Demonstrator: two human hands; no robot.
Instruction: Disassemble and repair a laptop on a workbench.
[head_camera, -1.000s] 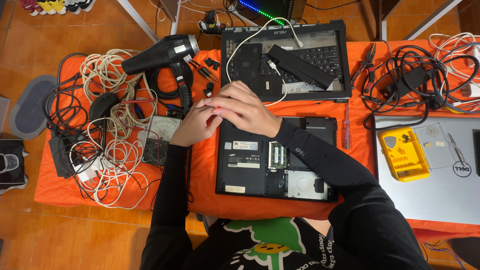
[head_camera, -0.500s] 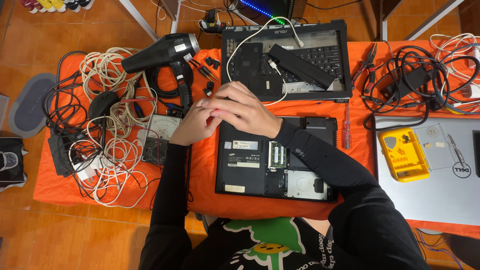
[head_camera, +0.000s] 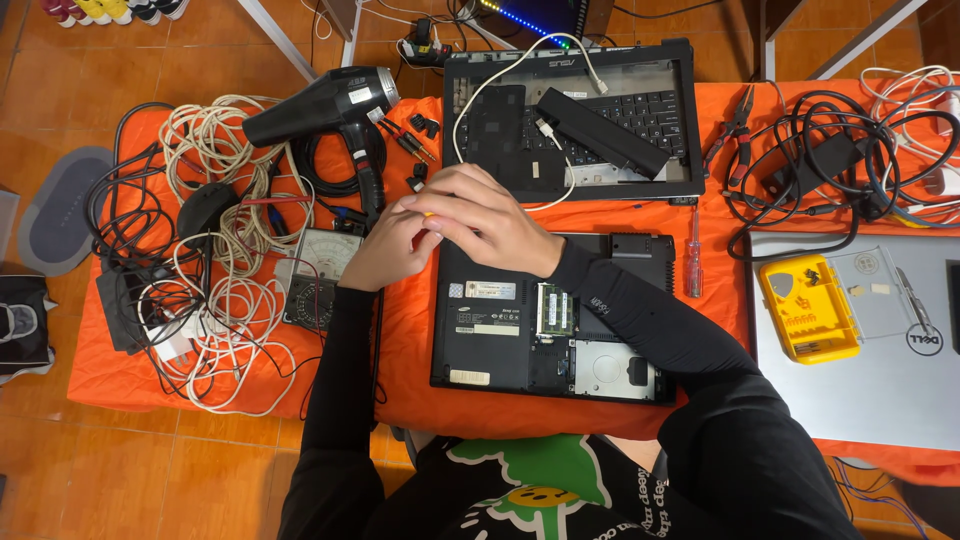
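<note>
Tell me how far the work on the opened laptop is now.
Done: the black laptop lies upside down, its bottom cover off, with memory and drive bays exposed. In hand: the left hand and right hand meet at its top left corner, gripping a small orange-tipped tool. Left: the inner parts remain seated.

Just left of the fingers (head_camera: 425, 215) the way is blocked by the analog multimeter (head_camera: 318, 275), the black hair dryer (head_camera: 325, 105) and a sprawl of white cables (head_camera: 220, 300). Straight ahead of them lies the upturned keyboard shell (head_camera: 600, 175) with a black battery bar (head_camera: 600, 130) across it, and small black plugs (head_camera: 420, 135) sit near its left edge. Bare orange surface (head_camera: 405, 330) opens below the fingers, between the multimeter and the opened black laptop (head_camera: 550, 315), and a narrow strip runs right of that laptop, broken by a red-handled screwdriver (head_camera: 694, 255).
</note>
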